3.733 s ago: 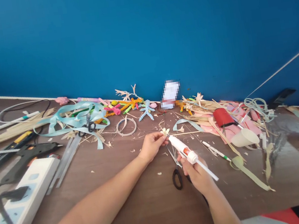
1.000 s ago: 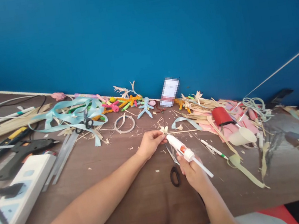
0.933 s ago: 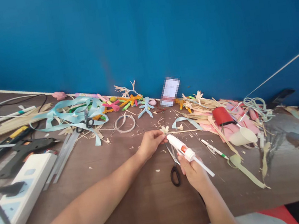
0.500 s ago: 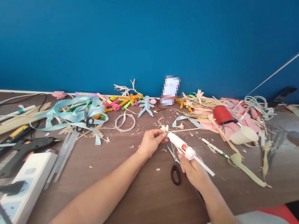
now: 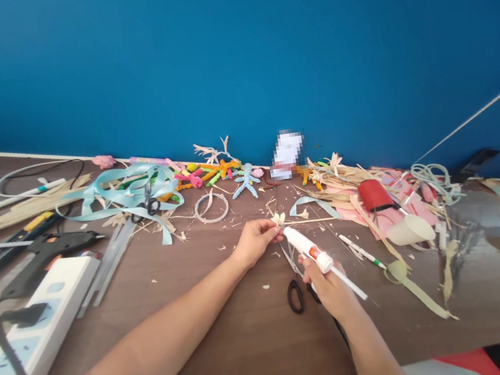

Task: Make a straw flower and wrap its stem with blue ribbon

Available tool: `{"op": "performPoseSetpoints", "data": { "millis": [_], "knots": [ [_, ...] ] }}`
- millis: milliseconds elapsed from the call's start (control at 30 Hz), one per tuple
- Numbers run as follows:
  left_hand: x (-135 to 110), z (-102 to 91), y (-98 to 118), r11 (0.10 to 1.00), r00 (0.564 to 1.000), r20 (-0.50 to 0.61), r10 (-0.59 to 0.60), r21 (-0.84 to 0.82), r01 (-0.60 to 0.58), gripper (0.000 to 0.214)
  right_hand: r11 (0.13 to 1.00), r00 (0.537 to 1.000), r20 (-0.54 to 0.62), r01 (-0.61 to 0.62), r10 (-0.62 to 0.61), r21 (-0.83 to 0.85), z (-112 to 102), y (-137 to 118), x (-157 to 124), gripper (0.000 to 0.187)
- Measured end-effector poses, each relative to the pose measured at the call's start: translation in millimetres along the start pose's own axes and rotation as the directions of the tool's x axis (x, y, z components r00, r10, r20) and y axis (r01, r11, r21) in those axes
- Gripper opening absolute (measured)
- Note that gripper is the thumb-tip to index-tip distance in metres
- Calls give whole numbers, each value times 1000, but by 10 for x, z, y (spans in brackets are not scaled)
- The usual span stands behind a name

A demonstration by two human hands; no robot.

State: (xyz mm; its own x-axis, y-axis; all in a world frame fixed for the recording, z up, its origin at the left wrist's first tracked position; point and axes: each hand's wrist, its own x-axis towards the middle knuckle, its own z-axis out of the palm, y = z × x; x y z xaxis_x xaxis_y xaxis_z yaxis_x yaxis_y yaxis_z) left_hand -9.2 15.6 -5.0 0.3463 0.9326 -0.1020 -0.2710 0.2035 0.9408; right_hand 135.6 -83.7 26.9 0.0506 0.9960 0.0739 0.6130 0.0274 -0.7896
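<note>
Between the fingertips of my left hand (image 5: 257, 242) is a small cream flower (image 5: 278, 219), its petals pointing up. My right hand (image 5: 328, 285) is closed around a white glue gun (image 5: 303, 243) with a glue stick (image 5: 352, 285) jutting from its back end. The gun's nozzle end points up and left, close beside the flower; whether they touch I cannot tell. Scissors (image 5: 295, 296) with black handles lie on the table under and between my hands, partly covered by the right one.
A white power strip (image 5: 64, 284) and a black glue gun (image 5: 48, 252) lie at left. Light-blue ribbon (image 5: 114, 195) and a second pair of scissors (image 5: 146, 208) are behind them. Right of my hands are a marker (image 5: 360, 250), a red spool (image 5: 374, 195) and dried husk strips (image 5: 416, 291).
The glue gun's nozzle has drawn slightly away from the flower, down and right. The flower shows a little more above my left fingertips. The whole view has shifted slightly.
</note>
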Motion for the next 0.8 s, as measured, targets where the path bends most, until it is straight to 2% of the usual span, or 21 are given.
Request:
{"op": "performPoseSetpoints", "data": {
  "millis": [267,467,800],
  "knots": [
    [20,-5,-13,996,998,-42,-40,-86,36,19,999,993,-112,41,-41,-1,6,-10,-25,32],
    [3,14,28,995,997,-62,-49,-92,43,16,999,997,-55,51,-52,-14,13,-13,-32,30],
    [-6,16,33,998,1000,-22,-17,-68,16,21,996,995,-77,64,-68,-59,27,6,16,28]
  ]
}}
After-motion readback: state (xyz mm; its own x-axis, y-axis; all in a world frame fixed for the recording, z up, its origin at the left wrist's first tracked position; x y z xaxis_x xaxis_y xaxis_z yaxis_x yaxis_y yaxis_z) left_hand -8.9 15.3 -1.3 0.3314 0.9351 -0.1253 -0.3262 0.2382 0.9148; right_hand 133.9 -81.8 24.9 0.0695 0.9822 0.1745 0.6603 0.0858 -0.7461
